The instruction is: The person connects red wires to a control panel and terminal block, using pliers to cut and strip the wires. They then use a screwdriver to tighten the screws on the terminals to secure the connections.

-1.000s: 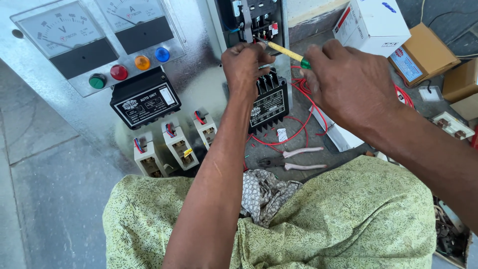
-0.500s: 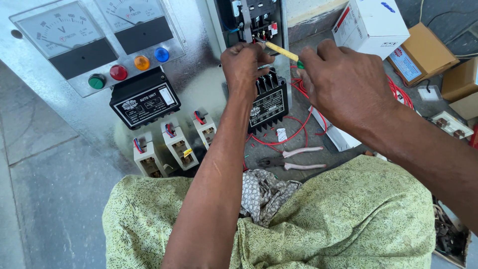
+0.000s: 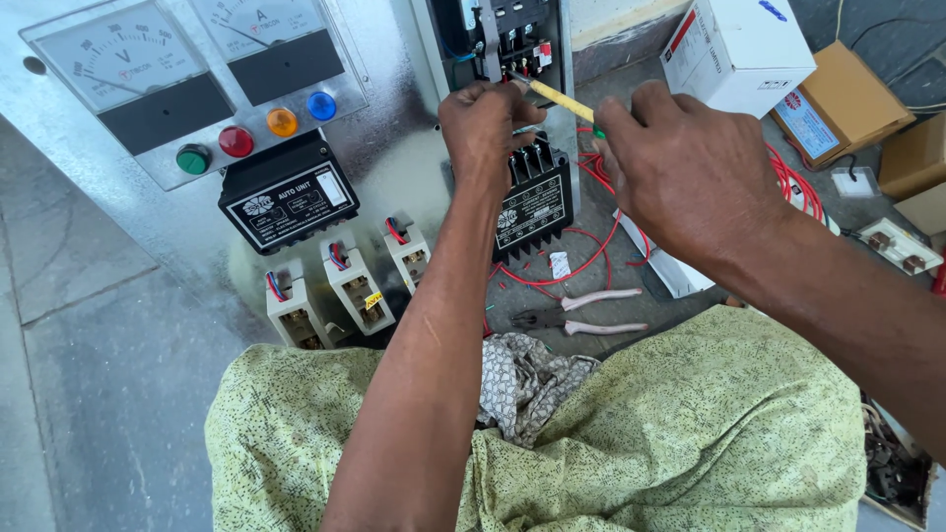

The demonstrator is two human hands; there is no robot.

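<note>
My right hand (image 3: 690, 172) grips a screwdriver (image 3: 557, 97) with a yellow shaft and green handle, its tip pointing left into the black terminal block (image 3: 512, 30) at the top of the metal panel. My left hand (image 3: 485, 123) is closed just below that tip, fingers pinched on something small that I cannot make out, above a black finned relay unit (image 3: 532, 202). Red wires (image 3: 572, 271) run from the relay across the floor.
The grey panel (image 3: 394, 158) carries two analogue meters (image 3: 118, 59), coloured indicator lamps (image 3: 236, 141), a black control box (image 3: 288, 192) and three white fuse holders (image 3: 340, 281). Pliers (image 3: 581, 310) lie on the floor. Cardboard boxes (image 3: 739, 49) stand at the right. Green cloth (image 3: 631, 433) covers my lap.
Both hands have shifted slightly upward and left toward the terminal block, and the screwdriver tip has come closer to it.
</note>
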